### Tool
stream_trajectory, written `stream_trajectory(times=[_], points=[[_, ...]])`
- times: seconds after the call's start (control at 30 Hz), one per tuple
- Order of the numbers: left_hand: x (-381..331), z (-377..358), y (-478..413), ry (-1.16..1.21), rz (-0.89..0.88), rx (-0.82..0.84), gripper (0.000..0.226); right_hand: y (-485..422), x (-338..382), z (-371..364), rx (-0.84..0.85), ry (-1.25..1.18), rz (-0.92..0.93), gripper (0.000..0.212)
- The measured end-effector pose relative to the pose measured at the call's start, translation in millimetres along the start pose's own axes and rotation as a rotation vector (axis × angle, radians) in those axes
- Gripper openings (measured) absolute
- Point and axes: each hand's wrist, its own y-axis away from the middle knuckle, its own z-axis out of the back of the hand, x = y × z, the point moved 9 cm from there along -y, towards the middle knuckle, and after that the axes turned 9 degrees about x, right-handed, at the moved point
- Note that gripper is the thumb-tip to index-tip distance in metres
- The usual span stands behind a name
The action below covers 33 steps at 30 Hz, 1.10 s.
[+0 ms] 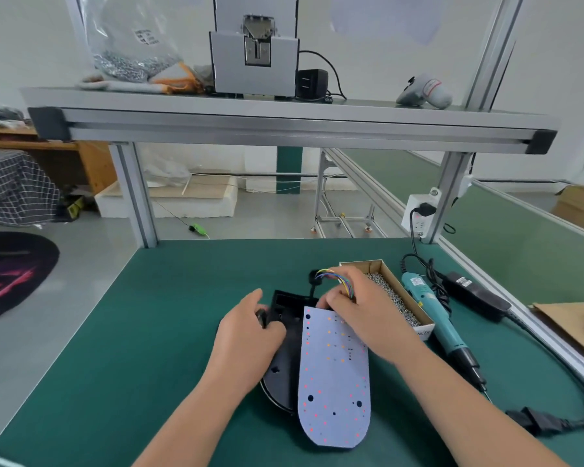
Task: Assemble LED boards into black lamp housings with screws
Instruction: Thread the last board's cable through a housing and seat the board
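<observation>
Two hands on job. Right hand [361,313] curls round top end of board [334,382], beside coloured wires [334,275]; left hand [246,332] grips left side of housing [284,365]. Board lies askew over housing on mat [149,332], overhanging right, not seated. Step, as judged: fitting board into housing; screwing apparently not begun. Next move calls for squaring board, tucking wires clear. Count: one board, one housing, one box [390,274] of screws, one screwdriver [432,305], both lying right of hands.
</observation>
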Motion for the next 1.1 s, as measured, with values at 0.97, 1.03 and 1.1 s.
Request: stream_trajectory(times=[0.97, 1.03, 1.1], points=[[-18, 11, 12, 0.168, -0.033, -0.168, 0.034, -2, 31, -9, -0.147, 0.143, 0.089, 0.041], [-21, 11, 14, 0.169, -0.04, -0.178, 0.041, -3, 33, -9, -0.164, 0.126, 0.085, 0.035], [-23, 10, 15, 0.185, -0.058, -0.183, 0.044, -2, 37, -7, -0.2, 0.109, 0.112, 0.023]])
